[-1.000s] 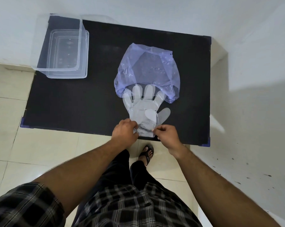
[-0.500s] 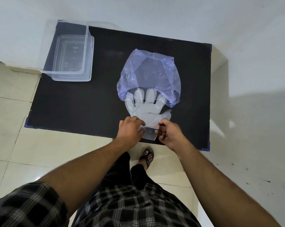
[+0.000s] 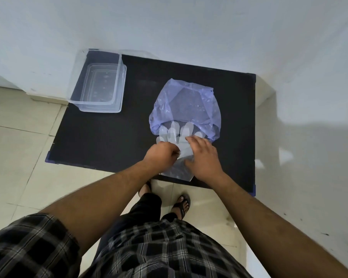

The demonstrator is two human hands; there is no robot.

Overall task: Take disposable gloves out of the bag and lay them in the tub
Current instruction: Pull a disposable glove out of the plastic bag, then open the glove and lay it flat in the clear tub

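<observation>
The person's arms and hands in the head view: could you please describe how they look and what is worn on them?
Both forearms are bare from the short sleeves down. The left hand and right hand are ungloved, with no watch, ring or bracelet visible. The short sleeve on the left arm is a dark plaid with pale crossing lines, like the shirt front. The right arm's sleeve is out of frame.

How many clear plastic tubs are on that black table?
1: the clear tub stands empty at the black table's far left corner, apart from the purple bag.

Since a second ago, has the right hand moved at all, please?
Yes: the right hand has moved from the table's near edge up over the glove, toward the bag.
</observation>
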